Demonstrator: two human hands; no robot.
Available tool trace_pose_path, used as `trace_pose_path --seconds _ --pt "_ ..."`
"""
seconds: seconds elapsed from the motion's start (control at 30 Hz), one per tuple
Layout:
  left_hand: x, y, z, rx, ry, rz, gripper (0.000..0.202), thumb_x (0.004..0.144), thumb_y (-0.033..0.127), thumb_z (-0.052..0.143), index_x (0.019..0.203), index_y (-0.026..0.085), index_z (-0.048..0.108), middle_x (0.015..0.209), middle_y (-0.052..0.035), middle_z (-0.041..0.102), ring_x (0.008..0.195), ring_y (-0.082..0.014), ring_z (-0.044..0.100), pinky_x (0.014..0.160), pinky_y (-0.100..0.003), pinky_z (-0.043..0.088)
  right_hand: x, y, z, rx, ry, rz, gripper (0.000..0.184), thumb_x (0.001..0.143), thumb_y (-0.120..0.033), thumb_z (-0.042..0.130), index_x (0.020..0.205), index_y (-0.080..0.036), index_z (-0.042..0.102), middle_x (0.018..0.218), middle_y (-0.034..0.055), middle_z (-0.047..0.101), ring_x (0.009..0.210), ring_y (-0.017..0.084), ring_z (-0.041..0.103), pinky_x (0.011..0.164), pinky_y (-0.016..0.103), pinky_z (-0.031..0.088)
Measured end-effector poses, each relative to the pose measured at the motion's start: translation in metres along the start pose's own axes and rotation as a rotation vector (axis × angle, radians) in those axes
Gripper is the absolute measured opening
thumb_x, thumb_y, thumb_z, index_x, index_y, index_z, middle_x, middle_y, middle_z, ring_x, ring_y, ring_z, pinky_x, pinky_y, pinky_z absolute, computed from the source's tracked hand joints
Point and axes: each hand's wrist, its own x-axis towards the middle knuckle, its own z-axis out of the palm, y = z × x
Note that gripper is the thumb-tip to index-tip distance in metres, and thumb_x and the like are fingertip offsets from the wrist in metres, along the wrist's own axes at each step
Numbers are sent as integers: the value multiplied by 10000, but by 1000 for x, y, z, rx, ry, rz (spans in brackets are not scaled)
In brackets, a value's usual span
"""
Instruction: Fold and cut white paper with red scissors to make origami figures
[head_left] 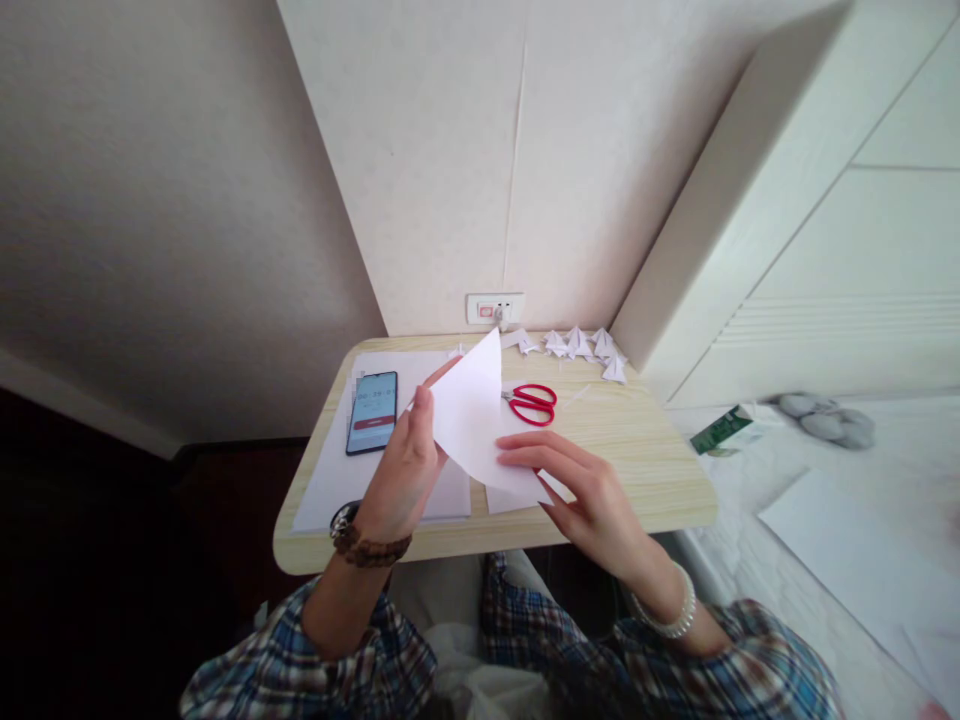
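Observation:
My left hand (pixel 403 465) is closed on the left edge of a white sheet of paper (pixel 474 415) and lifts that side up off the small wooden table (pixel 645 450). My right hand (pixel 581 490) lies on the sheet's lower right part, fingers stretched out flat, pressing it against the table. The sheet stands tilted, its upper corner pointing toward the wall. Red-handled scissors (pixel 532 402) lie just behind the sheet.
A phone (pixel 372 411) rests on stacked white sheets (pixel 330 480) at the table's left. Several folded white paper figures (pixel 581 345) line the back edge below a wall socket (pixel 495 308). A white cabinet (pixel 825 220) stands to the right, with a green carton (pixel 724 430) and loose paper (pixel 847 550) beside it.

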Motion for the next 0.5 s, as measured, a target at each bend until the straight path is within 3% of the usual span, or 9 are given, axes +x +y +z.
trace_pose_path --seconds 0.17,0.33,0.5 --pt "1 1 0 60 42 35 439 884 320 541 1316 247 517 1312 -61 611 1167 -234 580 908 -311 505 -1 1 1 -5 -11 18 345 888 -51 425 1099 -232 629 1161 91 664 1089 205 626 939 399 521" --pt "1 -2 -5 180 35 71 420 900 330 515 1313 252 527 1312 -57 612 1146 -239 595 938 -338 489 -2 7 0 -15 15 42 353 896 -44 417 1130 -235 600 1230 93 615 1162 206 575 980 412 486" --pt "0 -3 -13 365 7 122 363 908 357 512 1230 221 609 1264 -56 645 1209 -254 545 1042 -352 386 2 8 -6 -54 167 75 354 899 -55 423 1150 -248 581 1233 96 594 1196 222 530 987 452 459"
